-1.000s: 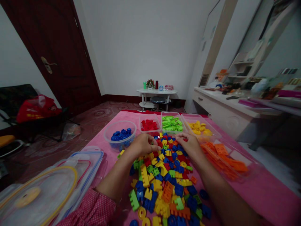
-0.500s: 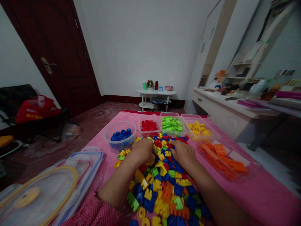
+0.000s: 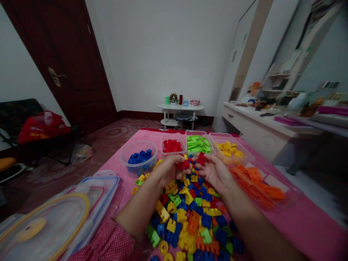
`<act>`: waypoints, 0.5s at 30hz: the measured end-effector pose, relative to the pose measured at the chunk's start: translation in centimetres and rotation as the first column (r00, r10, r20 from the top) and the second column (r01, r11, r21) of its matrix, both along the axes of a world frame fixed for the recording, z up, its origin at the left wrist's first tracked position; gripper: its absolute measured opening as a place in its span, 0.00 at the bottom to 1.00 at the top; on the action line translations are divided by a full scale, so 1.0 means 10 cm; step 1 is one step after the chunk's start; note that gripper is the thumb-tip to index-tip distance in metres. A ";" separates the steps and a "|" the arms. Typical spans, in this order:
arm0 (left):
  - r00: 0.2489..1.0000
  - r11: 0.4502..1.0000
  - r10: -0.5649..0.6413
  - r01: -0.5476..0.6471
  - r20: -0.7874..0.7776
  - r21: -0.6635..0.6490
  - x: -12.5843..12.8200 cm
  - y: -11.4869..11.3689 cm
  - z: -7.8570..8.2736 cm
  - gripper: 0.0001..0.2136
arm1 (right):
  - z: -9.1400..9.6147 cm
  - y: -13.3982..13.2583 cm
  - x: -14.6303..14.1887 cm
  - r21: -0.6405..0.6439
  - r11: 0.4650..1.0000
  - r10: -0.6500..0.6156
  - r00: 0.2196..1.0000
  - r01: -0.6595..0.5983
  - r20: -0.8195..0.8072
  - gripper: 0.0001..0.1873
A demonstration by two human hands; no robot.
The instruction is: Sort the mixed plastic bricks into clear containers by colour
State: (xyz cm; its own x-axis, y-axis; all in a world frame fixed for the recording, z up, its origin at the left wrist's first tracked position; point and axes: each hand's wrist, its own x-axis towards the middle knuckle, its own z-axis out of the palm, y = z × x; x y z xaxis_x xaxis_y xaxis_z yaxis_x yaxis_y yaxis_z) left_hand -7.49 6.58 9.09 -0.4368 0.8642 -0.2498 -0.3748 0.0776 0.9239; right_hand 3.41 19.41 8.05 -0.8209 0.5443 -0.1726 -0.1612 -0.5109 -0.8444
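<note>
My left hand (image 3: 172, 169) is closed on red toy bricks (image 3: 183, 165) above the far part of a mixed pile of toy bricks (image 3: 187, 217). Across from it, my right hand (image 3: 216, 173) has its palm turned inward and grips a red brick (image 3: 201, 158) between thumb and fingers. How many bricks each hand has cannot be told. Yellow, blue, green, orange and red pieces make up the pile beneath both hands. Just beyond them stands a clear box of red bricks (image 3: 172, 145), beside a clear box of green bricks (image 3: 198, 144).
A round tub of blue bricks (image 3: 139, 156) stands at left, a box of yellow bricks (image 3: 230, 148) at right, and a box of orange bricks (image 3: 257, 183) nearer. Stacked lids (image 3: 62, 217) lie at front left on the pink cloth (image 3: 301, 224).
Both hands have lifted from the pile with red bricks in them and turned their palms inward. The boxes have stayed in place.
</note>
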 end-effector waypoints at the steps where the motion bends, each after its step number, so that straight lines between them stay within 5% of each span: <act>1: 0.995 1.000 -0.004 0.004 0.100 0.002 0.02 0.02 -0.01 0.08 | 0.04 -0.03 0.00 -0.112 0.994 -0.006 0.999 0.001 -0.043 0.04; 3: 0.975 1.000 -0.019 0.023 0.223 -0.015 0.04 0.05 -0.05 0.07 | 0.10 -0.09 0.00 -0.218 0.975 -0.062 0.993 0.039 -0.103 0.04; 6: 0.943 0.997 -0.074 0.079 0.325 0.000 0.06 0.08 -0.10 0.09 | 0.14 -0.19 -0.01 -0.205 0.975 -0.121 0.980 0.087 -0.157 0.05; 11: 0.903 0.993 -0.115 0.098 0.414 0.063 0.08 0.10 -0.16 0.20 | 0.13 -0.38 0.00 0.067 0.996 -0.041 0.984 0.054 -0.173 0.16; 15: 0.889 0.991 -0.123 0.090 0.441 0.097 0.08 0.12 -0.19 0.19 | 0.17 -0.43 0.04 0.242 0.970 0.009 0.988 0.029 -0.153 0.25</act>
State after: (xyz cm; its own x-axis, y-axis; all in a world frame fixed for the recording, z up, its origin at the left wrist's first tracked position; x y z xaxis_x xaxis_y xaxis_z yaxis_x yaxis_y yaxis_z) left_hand -6.65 7.77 7.20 -0.1986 0.9222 -0.3319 -0.7414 0.0802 0.6663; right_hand 3.79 15.15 9.74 -0.8214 0.5628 0.0922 -0.3013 -0.2909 -0.9081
